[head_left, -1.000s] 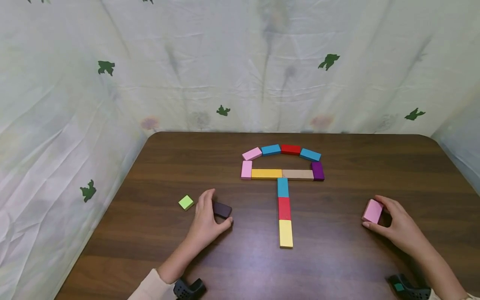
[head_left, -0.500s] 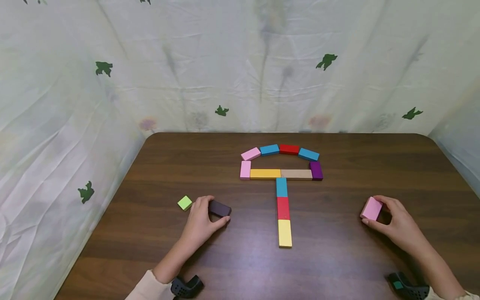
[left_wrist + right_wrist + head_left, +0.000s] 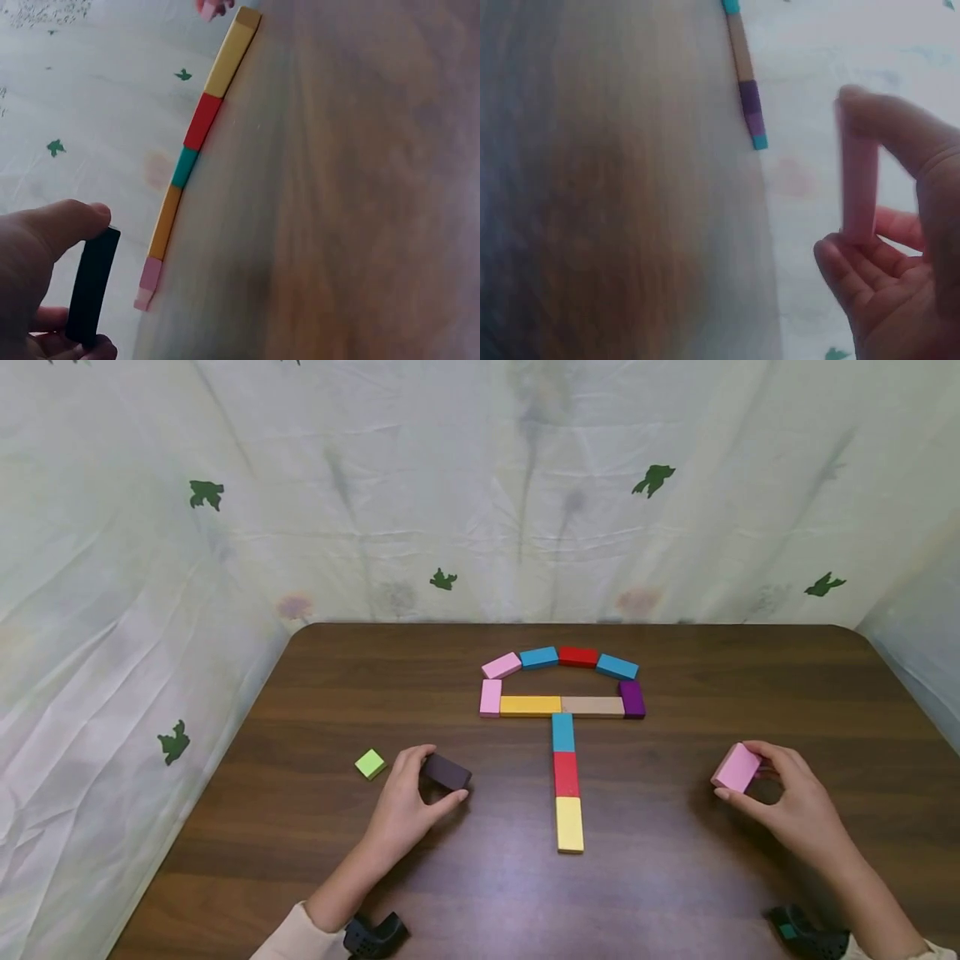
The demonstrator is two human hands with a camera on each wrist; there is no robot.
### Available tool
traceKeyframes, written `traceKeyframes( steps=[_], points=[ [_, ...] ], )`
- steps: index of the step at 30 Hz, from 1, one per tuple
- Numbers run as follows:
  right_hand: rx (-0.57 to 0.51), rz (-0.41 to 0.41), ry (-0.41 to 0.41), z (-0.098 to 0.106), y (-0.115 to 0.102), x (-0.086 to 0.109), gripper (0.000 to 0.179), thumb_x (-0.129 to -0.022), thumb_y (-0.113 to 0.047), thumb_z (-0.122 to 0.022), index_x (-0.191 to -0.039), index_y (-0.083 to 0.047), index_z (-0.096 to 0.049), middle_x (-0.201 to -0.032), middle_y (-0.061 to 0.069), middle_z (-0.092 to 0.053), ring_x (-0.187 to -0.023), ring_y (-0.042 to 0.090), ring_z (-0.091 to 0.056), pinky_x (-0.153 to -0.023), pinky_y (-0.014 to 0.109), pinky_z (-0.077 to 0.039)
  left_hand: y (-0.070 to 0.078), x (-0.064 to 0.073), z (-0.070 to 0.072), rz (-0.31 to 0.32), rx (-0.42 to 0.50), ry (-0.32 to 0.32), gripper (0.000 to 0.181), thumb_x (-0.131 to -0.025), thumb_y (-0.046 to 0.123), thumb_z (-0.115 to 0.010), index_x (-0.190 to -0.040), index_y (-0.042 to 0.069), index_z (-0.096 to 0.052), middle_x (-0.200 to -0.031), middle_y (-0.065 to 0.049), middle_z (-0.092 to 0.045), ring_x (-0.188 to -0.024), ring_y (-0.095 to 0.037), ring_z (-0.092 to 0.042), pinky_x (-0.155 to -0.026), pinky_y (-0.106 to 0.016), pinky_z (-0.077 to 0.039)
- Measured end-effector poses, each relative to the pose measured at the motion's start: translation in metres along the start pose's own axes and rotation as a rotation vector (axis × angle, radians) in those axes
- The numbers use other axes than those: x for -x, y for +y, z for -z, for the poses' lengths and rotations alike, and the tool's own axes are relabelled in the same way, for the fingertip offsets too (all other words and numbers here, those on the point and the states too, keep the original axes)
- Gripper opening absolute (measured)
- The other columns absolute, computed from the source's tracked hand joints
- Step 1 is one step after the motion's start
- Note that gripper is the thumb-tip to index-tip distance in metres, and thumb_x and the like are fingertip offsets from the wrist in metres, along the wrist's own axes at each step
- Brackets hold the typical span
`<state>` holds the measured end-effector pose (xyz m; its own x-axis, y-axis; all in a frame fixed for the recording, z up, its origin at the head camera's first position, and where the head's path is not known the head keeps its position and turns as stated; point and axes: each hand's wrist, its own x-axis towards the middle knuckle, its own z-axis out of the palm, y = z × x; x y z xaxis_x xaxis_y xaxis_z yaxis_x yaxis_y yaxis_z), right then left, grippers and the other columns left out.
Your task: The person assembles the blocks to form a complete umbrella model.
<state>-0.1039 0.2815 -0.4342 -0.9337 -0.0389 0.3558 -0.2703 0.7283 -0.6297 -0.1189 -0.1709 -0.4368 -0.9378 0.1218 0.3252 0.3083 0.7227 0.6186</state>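
Note:
My left hand (image 3: 405, 806) pinches a black block (image 3: 447, 772) between thumb and fingers, left of the block figure. In the left wrist view the same black block (image 3: 93, 287) stands on edge between thumb and fingertips. On the far right, my right hand (image 3: 798, 806) pinches a pink block (image 3: 736, 767) by its ends. The right wrist view shows that pink block (image 3: 859, 176) gripped between thumb and fingers. A small lime-green block (image 3: 370, 764) lies just left of my left hand.
Coloured blocks form an umbrella-like outline mid-table, with a yellow block (image 3: 530, 706) and a tan block (image 3: 592, 707) along its base. A stem runs toward me from a blue block (image 3: 562, 732) through a red block (image 3: 566, 774) to a pale yellow block (image 3: 569, 824). A patterned cloth (image 3: 480, 493) hangs behind the brown table (image 3: 675, 893).
Both blocks have risen slightly off the table in my hands. The black block has shifted a little right, the pink one a little left. The figure's blocks stay put.

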Motion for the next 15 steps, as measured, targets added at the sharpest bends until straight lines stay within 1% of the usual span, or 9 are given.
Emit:
traceKeyframes(
  steps=[3,6,9,12,15],
  points=[
    [-0.008,0.023,0.010,-0.001,-0.008,0.000,0.068,-0.059,-0.012,-0.084,-0.116,0.004,-0.050,-0.105,0.011,-0.047,-0.084,-0.009,-0.041,-0.069,0.010,-0.033,0.006,0.002,0.000,-0.011,0.018,-0.011,0.071,-0.065,0.029,-0.081,-0.119,-0.001,-0.047,-0.116,-0.013,-0.046,-0.100,-0.025,-0.050,-0.082,-0.038,-0.045],
    [-0.014,0.044,0.006,-0.003,-0.017,0.000,0.069,-0.059,-0.012,-0.084,-0.116,0.004,-0.050,-0.106,0.009,-0.047,-0.084,-0.008,-0.041,-0.070,0.010,-0.033,0.012,0.004,0.001,-0.014,0.032,-0.028,0.070,-0.066,0.029,-0.081,-0.120,0.000,-0.047,-0.117,-0.010,-0.046,-0.100,-0.023,-0.050,-0.080,-0.037,-0.045],
    [-0.019,0.062,-0.003,-0.005,-0.026,0.001,0.070,-0.058,-0.012,-0.085,-0.116,0.003,-0.050,-0.106,0.009,-0.047,-0.084,-0.006,-0.042,-0.070,0.010,-0.034,0.018,0.007,0.001,-0.030,0.043,-0.039,0.069,-0.066,0.028,-0.080,-0.119,0.000,-0.047,-0.117,-0.009,-0.046,-0.100,-0.021,-0.049,-0.080,-0.035,-0.045],
    [-0.016,0.085,-0.006,-0.009,-0.034,0.002,0.071,-0.056,-0.013,-0.086,-0.116,0.002,-0.050,-0.106,0.007,-0.048,-0.084,-0.003,-0.043,-0.070,0.010,-0.034,0.025,0.009,0.001,-0.063,0.057,-0.045,0.069,-0.065,0.027,-0.081,-0.118,0.000,-0.048,-0.117,-0.008,-0.046,-0.100,-0.020,-0.049,-0.081,-0.035,-0.045],
    [-0.015,0.129,-0.005,-0.014,-0.042,0.003,0.072,-0.054,-0.013,-0.087,-0.115,0.001,-0.051,-0.104,0.004,-0.049,-0.084,0.000,-0.044,-0.072,0.010,-0.035,0.031,0.011,0.001,-0.104,0.065,-0.060,0.070,-0.064,0.028,-0.082,-0.118,-0.001,-0.048,-0.117,-0.008,-0.046,-0.100,-0.018,-0.048,-0.082,-0.034,-0.044]
  ],
)
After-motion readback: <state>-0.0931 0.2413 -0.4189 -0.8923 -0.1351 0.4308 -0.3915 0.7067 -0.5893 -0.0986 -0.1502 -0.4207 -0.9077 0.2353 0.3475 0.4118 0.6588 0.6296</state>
